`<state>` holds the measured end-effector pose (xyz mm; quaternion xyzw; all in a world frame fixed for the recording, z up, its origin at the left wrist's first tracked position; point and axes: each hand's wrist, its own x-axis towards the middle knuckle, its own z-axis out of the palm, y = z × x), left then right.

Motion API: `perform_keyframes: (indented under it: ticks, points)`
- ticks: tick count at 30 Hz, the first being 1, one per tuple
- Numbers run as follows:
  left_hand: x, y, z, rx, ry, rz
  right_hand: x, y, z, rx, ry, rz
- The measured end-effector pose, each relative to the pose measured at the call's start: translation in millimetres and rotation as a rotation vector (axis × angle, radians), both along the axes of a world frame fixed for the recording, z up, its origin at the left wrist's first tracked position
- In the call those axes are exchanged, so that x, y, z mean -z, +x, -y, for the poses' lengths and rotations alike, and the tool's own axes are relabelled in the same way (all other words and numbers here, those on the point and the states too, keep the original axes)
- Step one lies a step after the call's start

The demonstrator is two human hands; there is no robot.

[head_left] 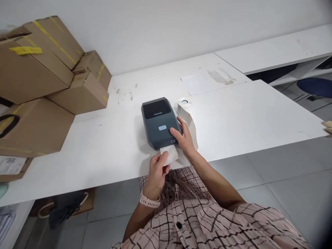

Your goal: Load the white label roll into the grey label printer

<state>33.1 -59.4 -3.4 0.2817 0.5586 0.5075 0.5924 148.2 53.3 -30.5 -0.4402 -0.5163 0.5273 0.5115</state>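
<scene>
A dark blue-grey label printer (158, 121) lies on the white table close to its front edge. Out of its near end comes a white label (169, 154), which my left hand (158, 166) pinches between thumb and fingers. My right hand (183, 136) rests on the printer's right side, thumb on top near the front corner and fingers along the edge. Beside the printer on the right, a paper strip (191, 126) runs down under my right wrist. Just behind that strip sits a small roll of labels (184, 102).
Stacked cardboard boxes (33, 69) with yellow tape fill the table's left end. A white paper sheet (195, 84) lies at the back, near peeled patches. The table's front edge (233, 154) runs close to my body. A dark blue stool seat (315, 87) is at right.
</scene>
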Motion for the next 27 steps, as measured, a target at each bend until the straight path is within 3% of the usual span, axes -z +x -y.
perform_keyframes:
  ticks: [2, 5, 7, 9, 12, 14, 19, 22, 24, 27]
  points:
    - [-3.6, 1.1, -5.2, -0.022, 0.024, 0.001, -6.5, 1.3, 0.5, 0.056, 0.122, 0.107]
    - [4.3, -3.5, -0.7, 0.003, 0.01, -0.084, -23.6, 4.9, 1.4, 0.109, 0.51, 0.366]
    - [12.9, -11.7, 6.6, 0.024, 0.024, -0.176, -35.2, 6.7, 2.0, 0.03, 0.748, 0.527]
    - [18.4, -22.7, 11.8, -0.033, 0.079, -0.299, -43.4, 6.4, 2.8, -0.084, 0.837, 0.635]
    - [18.1, -37.5, 8.2, -0.3, 0.188, -0.496, -47.8, 1.3, 4.7, -0.174, 0.776, 0.711]
    - [15.1, -42.3, -1.5, -0.395, 0.277, -0.558, -46.1, -2.3, 7.0, -0.197, 0.732, 0.737]
    - [9.9, -37.5, -22.7, -0.228, 0.357, -0.454, -31.5, 9.8, 17.3, -0.167, 0.741, 0.647]
    - [4.7, -36.8, -25.6, -0.219, 0.386, -0.434, -29.3, 27.9, 22.3, -0.145, 0.598, 0.504]
    - [-3.3, -41.3, -30.9, -0.246, 0.452, -0.418, -37.9, 36.6, 19.5, -0.186, 0.514, 0.423]
    - [-19.2, -55.8, -55.1, -0.318, 0.586, -0.376, -66.0, 37.1, 0.2, -0.226, 0.512, 0.353]
